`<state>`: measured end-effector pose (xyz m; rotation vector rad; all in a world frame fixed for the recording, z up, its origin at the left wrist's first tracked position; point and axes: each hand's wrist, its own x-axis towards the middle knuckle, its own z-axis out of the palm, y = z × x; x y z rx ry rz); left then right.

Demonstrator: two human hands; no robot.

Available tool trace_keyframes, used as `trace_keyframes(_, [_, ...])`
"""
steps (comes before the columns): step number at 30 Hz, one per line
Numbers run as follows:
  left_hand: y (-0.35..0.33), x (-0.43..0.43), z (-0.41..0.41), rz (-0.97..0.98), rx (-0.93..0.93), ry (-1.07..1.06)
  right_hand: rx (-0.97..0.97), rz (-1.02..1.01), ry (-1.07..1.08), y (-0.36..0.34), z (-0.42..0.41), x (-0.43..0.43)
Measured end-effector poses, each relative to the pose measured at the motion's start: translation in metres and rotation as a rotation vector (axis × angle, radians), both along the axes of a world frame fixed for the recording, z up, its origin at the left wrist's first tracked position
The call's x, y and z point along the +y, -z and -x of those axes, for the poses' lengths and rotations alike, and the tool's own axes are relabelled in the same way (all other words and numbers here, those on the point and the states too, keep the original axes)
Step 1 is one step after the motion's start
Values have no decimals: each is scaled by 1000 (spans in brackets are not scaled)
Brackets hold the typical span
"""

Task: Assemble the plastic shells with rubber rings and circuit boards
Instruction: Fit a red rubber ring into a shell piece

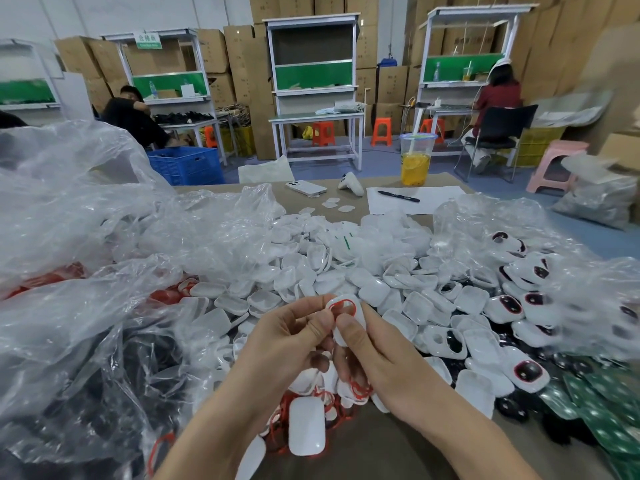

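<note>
I judge the red rubber ring [343, 300] may pop out of the white plastic shell [360, 315] if thumb pressure is uneven. My left hand [291, 341] pinches the shell's left edge and my right hand [384, 362] pinches its right, near centre, above the shell pile [311, 271].

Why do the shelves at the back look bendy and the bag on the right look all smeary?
Head view: the wide lens tilts the shelves; the plastic bag on the right is blurred; light glares off the crinkly bag at left; the left hand, right hand and shell look sharp.
</note>
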<state>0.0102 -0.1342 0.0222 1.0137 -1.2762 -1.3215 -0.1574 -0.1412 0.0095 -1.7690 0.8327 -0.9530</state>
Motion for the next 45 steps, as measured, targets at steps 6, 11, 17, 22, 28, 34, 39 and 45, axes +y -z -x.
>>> trace_keyframes(6, [2, 0, 1, 19, -41, -37, 51, 44, 11, 5, 1, -2])
trace_keyframes(11, [4, 0, 2, 39, -62, -66, 94, 86, 23, 8, 2, -4])
trace_keyframes(17, [3, 0, 1, 14, -78, -24, 112, 88, 42, 10, 2, -5])
trace_keyframes(22, [-3, 3, 1, 21, -113, 20, 84, 17, 28, 7, 3, -5])
trace_keyframes(28, [-7, 5, 5, 35, -98, 91, -167, -200, -52, 0, 8, -3])
trace_keyframes(34, [-8, 4, 6, 1, -14, 202, -235, -301, -110, -8, 11, -3])
trace_keyframes(39, [-5, 0, 11, 15, -50, 112, -178, -233, -50, -6, 9, -2])
trace_keyframes(45, [-4, 3, 14, 38, -147, -9, -116, -152, -13, -3, 7, -2])
